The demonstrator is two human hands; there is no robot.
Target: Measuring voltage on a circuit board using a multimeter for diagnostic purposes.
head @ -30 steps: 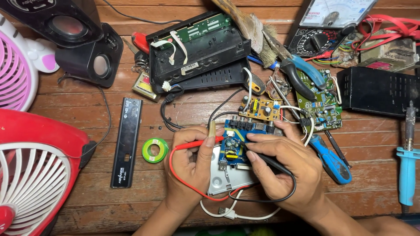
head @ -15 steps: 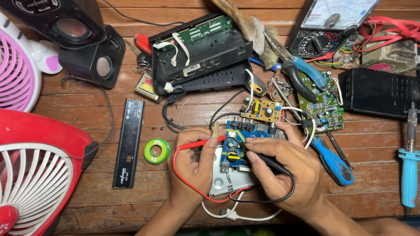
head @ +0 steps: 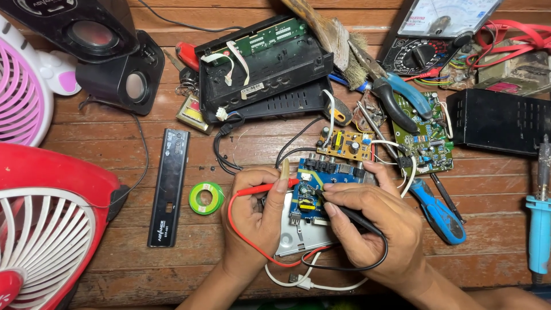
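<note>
The blue circuit board point(head: 321, 186) lies on the wooden surface point(head: 115, 270) between both hands, the left hand point(head: 258, 215) pinching a red probe point(head: 267, 188) from its left edge, the right hand point(head: 373, 221) pinching a black probe point(head: 350, 213) onto its middle.

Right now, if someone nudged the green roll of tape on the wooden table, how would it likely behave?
The green roll of tape lies flat on the wooden table, so it would probably slide, not roll. It looks small and thin, so likely light. Stood on edge, its round shape would probably let it roll away.
</note>
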